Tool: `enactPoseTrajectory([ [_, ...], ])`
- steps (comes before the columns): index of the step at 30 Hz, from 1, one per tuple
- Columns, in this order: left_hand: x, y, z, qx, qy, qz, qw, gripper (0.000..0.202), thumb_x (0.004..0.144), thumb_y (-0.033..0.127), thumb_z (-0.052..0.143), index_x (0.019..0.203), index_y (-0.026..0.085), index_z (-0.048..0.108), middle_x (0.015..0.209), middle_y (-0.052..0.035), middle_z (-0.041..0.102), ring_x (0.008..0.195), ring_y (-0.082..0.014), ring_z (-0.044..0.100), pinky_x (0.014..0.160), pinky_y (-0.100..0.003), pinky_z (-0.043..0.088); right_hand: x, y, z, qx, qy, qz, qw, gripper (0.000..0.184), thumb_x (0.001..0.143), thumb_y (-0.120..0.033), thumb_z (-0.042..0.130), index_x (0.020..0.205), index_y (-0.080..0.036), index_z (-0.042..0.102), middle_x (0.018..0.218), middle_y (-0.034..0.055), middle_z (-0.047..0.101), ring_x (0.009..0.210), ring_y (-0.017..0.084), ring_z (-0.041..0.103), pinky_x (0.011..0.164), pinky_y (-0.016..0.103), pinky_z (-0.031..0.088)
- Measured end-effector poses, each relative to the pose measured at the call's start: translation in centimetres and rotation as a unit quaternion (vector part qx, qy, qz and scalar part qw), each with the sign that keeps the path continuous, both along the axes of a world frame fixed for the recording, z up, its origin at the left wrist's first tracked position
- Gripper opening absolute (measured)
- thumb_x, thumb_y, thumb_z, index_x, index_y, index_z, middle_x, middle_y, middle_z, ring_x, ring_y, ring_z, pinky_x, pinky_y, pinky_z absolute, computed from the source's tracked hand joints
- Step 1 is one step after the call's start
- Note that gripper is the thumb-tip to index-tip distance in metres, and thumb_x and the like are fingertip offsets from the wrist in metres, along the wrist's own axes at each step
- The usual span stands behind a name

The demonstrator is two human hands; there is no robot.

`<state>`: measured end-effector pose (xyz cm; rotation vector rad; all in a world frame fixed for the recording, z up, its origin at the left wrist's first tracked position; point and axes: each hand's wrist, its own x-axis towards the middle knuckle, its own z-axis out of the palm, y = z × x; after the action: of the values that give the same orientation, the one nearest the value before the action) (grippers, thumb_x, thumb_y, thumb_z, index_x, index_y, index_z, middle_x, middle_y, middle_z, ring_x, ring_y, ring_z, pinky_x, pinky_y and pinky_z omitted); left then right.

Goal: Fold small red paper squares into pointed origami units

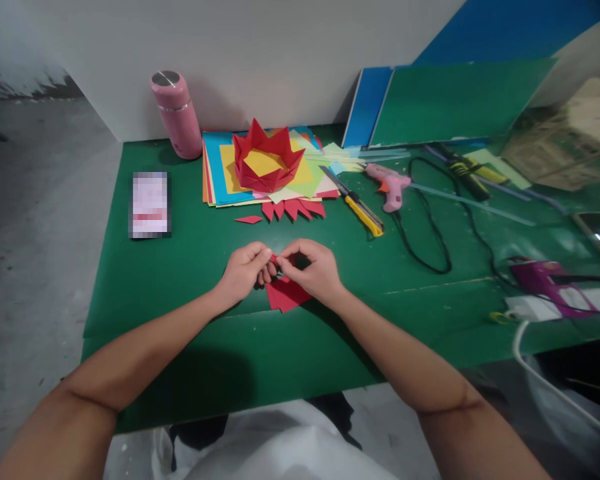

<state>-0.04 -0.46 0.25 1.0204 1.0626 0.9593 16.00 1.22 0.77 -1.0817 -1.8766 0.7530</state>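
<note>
Between my fingertips, above the table's middle, is a small folded piece of red paper [274,259]. My left hand [246,270] pinches its left end, and my right hand [311,268] grips the other end with thumb and forefinger. Most of the piece is hidden by the fingers. Red paper sheets [287,295] lie flat just below my hands, partly covered by the right one. Beyond the hands rest several pointed red folded pieces [294,210] in a row, with one single red piece [249,219] to their left. A red folded-paper ring with points [270,175] sits on stacked coloured paper [215,180].
A pink bottle [177,117] stands at the back left, behind a blurred-out rectangular item [150,205]. Right of the paper lie a yellow utility knife [364,215], its blade exposed, and a pink glue gun [391,187] with a looping black cord. A power strip [535,309] is farther right.
</note>
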Motion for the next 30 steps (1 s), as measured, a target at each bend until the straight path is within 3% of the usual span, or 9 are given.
enactPoseTrajectory([
  [9,-0.02,0.14,0.19,0.023,0.003,-0.005,1.0,0.04,0.087,0.053,0.053,0.076,0.014,0.057,0.053,0.001,0.059,0.043,-0.0074,0.053,0.043,-0.019,0.042,0.08,0.07,0.05,-0.083,0.053,0.007,0.995,0.007,0.074,-0.018,0.059,0.068,-0.018,0.059,0.062,-0.0015,0.061,0.053,0.009,0.054,0.051,0.021,0.044],
  [13,-0.02,0.29,0.35,0.058,0.009,0.019,0.998,0.03,0.083,0.044,0.061,0.088,0.015,0.056,0.066,0.0011,0.063,0.048,-0.0063,0.055,0.046,-0.018,0.044,0.12,0.29,0.17,-0.126,0.076,-0.015,0.989,0.007,0.074,-0.021,0.059,0.067,-0.018,0.058,0.062,-0.0018,0.059,0.052,0.008,0.052,0.051,0.021,0.043],
  [20,-0.08,0.3,0.09,0.056,0.038,0.021,0.997,0.015,0.078,0.027,0.062,0.082,0.015,0.053,0.069,-0.0001,0.065,0.049,-0.0053,0.056,0.045,-0.016,0.043,0.12,0.3,0.05,-0.144,0.084,-0.008,0.986,0.007,0.073,-0.023,0.058,0.067,-0.018,0.057,0.061,-0.0023,0.058,0.052,0.008,0.051,0.051,0.021,0.042],
  [30,-0.26,0.46,0.02,0.069,0.04,0.012,0.997,0.012,0.073,0.021,0.063,0.078,0.015,0.054,0.066,0.0004,0.065,0.049,-0.0053,0.057,0.047,-0.016,0.045,0.17,0.29,-0.1,-0.1,0.051,0.01,0.994,0.006,0.073,-0.02,0.057,0.067,-0.019,0.057,0.06,-0.0026,0.057,0.052,0.008,0.05,0.051,0.021,0.041],
])
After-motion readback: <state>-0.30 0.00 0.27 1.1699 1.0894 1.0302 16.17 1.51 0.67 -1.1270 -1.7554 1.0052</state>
